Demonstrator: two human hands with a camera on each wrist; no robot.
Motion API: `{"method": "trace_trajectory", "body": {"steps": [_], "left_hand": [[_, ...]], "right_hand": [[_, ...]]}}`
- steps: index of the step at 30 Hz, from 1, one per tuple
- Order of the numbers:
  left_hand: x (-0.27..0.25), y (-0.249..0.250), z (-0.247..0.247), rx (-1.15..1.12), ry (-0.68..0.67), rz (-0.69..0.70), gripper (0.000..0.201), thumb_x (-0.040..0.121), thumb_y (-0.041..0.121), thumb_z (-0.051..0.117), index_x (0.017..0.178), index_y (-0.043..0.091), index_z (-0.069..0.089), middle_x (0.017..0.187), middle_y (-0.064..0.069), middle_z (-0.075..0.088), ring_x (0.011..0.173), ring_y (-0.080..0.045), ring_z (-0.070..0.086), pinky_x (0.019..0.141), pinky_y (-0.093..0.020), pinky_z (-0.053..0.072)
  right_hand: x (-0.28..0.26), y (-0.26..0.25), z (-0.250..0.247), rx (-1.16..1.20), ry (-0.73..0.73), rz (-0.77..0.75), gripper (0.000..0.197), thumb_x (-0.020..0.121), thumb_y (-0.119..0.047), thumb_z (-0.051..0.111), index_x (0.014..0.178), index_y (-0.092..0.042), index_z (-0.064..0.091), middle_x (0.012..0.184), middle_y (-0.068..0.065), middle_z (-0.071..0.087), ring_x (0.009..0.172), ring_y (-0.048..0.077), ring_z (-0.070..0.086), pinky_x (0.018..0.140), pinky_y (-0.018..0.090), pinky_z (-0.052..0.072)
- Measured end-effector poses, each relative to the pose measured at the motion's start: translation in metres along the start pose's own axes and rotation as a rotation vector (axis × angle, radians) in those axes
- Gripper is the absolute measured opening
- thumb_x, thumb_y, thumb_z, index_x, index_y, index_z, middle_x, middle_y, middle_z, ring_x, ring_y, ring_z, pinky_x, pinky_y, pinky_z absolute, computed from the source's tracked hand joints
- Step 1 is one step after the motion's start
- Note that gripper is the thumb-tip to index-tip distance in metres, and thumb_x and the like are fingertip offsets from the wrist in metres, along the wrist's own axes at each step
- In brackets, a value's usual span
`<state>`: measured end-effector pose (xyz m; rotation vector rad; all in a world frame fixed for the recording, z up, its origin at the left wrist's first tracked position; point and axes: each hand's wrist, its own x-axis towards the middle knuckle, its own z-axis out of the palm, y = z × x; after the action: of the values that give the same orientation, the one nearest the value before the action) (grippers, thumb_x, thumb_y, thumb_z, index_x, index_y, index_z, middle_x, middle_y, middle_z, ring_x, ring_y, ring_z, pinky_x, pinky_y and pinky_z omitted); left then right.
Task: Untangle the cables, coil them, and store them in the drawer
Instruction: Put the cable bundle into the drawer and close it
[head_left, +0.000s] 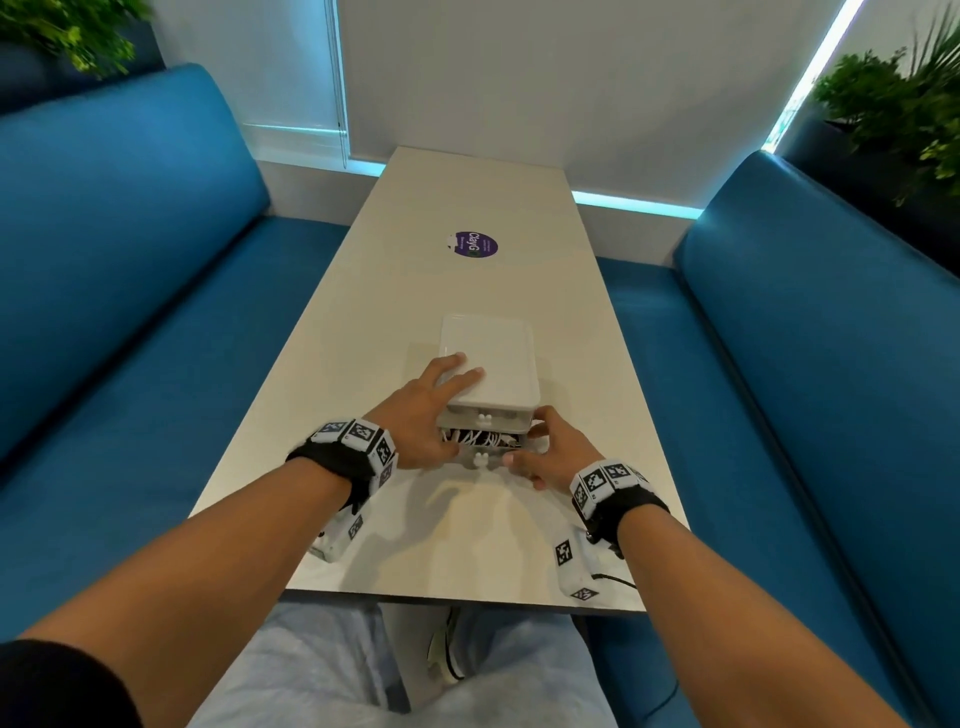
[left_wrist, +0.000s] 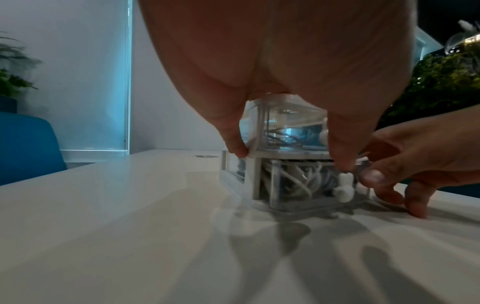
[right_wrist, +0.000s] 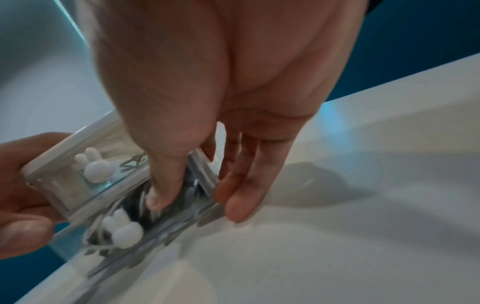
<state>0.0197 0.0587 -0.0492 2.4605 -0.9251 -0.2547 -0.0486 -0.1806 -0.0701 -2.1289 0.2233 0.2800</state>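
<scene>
Organizer (head_left: 488, 358): left hand (head_left: 421, 410) is clasping it.
Drawer (head_left: 470, 462): right hand (head_left: 550, 457) is pinching its right wall.
Cables (head_left: 475, 440): thumb should be pressing loops below rim.

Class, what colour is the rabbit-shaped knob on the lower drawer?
White; the knob shows best in the right wrist view.

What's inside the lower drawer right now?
White cables, loosely bundled, visible through the clear lower drawer. The right hand pinching its side wall and the organizer frame hide part, so count and coil neatness can't be told.
</scene>
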Motion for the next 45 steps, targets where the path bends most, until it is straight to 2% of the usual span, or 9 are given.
{"method": "trace_trajectory", "body": {"steps": [5, 16, 21, 25, 29, 34, 40, 42, 45], "left_hand": [[0.0, 0.006, 0.01, 0.015, 0.061, 0.017, 0.093, 0.082, 0.016, 0.072, 0.154, 0.039, 0.018, 0.16, 0.018, 0.0, 0.137, -0.025, 0.039, 0.102, -0.041, 0.047], [0.001, 0.002, 0.02, -0.029, 0.138, 0.006, 0.087, 0.085, 0.01, 0.069, 0.151, 0.045, 0.023, 0.159, 0.019, 0.006, 0.141, -0.023, 0.034, 0.109, -0.045, 0.042], [0.001, 0.003, 0.021, -0.001, 0.136, -0.008, 0.086, 0.088, 0.011, 0.066, 0.152, 0.044, 0.019, 0.159, 0.018, 0.003, 0.137, -0.026, 0.037, 0.108, -0.045, 0.042], [0.001, 0.003, 0.021, 0.022, 0.118, -0.012, 0.094, 0.084, 0.013, 0.069, 0.152, 0.046, 0.014, 0.158, 0.021, 0.0, 0.133, -0.026, 0.038, 0.102, -0.043, 0.047], [0.003, 0.002, 0.021, 0.048, 0.123, -0.001, 0.097, 0.084, 0.001, 0.066, 0.151, 0.047, 0.014, 0.158, 0.019, 0.001, 0.132, -0.027, 0.039, 0.104, -0.044, 0.046], [0.005, 0.002, 0.024, 0.058, 0.16, -0.006, 0.092, 0.084, -0.001, 0.067, 0.151, 0.042, 0.022, 0.158, 0.015, 0.008, 0.129, -0.028, 0.042, 0.107, -0.044, 0.042], [-0.007, 0.003, 0.028, -0.146, 0.33, -0.066, 0.106, 0.078, 0.005, 0.078, 0.155, 0.033, 0.011, 0.155, 0.011, 0.009, 0.098, -0.022, 0.062, 0.085, -0.035, 0.056], [-0.012, 0.0, 0.038, -0.291, 0.344, -0.2, 0.087, 0.081, 0.01, 0.076, 0.151, 0.022, 0.024, 0.151, 0.005, 0.019, 0.098, -0.018, 0.062, 0.089, -0.033, 0.055], [-0.014, -0.004, 0.048, -0.347, 0.298, -0.347, 0.037, 0.088, 0.011, 0.066, 0.123, 0.021, 0.059, 0.121, 0.0, 0.062, 0.093, -0.014, 0.065, 0.089, -0.035, 0.055]], "right_hand": [[-0.003, -0.001, 0.006, 0.01, 0.114, 0.033, 0.048, 0.076, -0.03, 0.082, 0.11, -0.023, 0.048, 0.092, -0.001, 0.066, 0.068, 0.02, 0.067, 0.058, 0.036, 0.061], [-0.008, -0.004, 0.0, 0.277, -0.011, 0.086, 0.04, 0.093, -0.023, 0.066, 0.125, -0.013, 0.045, 0.106, 0.018, 0.062, 0.07, 0.025, 0.061, 0.081, 0.046, 0.057], [-0.012, -0.009, 0.004, -0.001, 0.05, 0.009, 0.027, 0.096, -0.031, 0.058, 0.115, -0.017, 0.046, 0.102, 0.01, 0.063, 0.08, 0.027, 0.069, 0.081, 0.044, 0.059], [0.0, 0.003, 0.01, -0.185, 0.054, -0.036, 0.035, 0.09, -0.048, 0.048, 0.107, -0.018, 0.045, 0.109, 0.015, 0.058, 0.088, 0.031, 0.066, 0.081, 0.051, 0.056], [-0.002, 0.004, 0.005, -0.213, 0.018, -0.043, 0.063, 0.077, -0.063, 0.059, 0.123, -0.022, 0.045, 0.116, 0.004, 0.056, 0.095, 0.022, 0.065, 0.084, 0.043, 0.057], [-0.007, 0.0, -0.003, -0.308, 0.092, -0.059, 0.025, 0.091, -0.028, 0.064, 0.11, -0.02, 0.049, 0.098, 0.0, 0.067, 0.078, 0.018, 0.068, 0.066, 0.027, 0.049], [-0.006, 0.0, -0.004, -0.316, 0.126, -0.084, 0.016, 0.093, -0.026, 0.062, 0.104, -0.021, 0.051, 0.084, -0.004, 0.065, 0.07, 0.017, 0.065, 0.061, 0.026, 0.048], [-0.006, 0.002, -0.003, -0.313, 0.138, -0.089, 0.014, 0.093, -0.026, 0.06, 0.103, -0.02, 0.052, 0.085, -0.002, 0.066, 0.073, 0.019, 0.064, 0.063, 0.027, 0.048], [-0.003, 0.007, -0.001, -0.304, 0.139, -0.089, 0.02, 0.093, -0.03, 0.06, 0.11, -0.021, 0.054, 0.095, -0.003, 0.066, 0.081, 0.02, 0.065, 0.067, 0.028, 0.048]]}}
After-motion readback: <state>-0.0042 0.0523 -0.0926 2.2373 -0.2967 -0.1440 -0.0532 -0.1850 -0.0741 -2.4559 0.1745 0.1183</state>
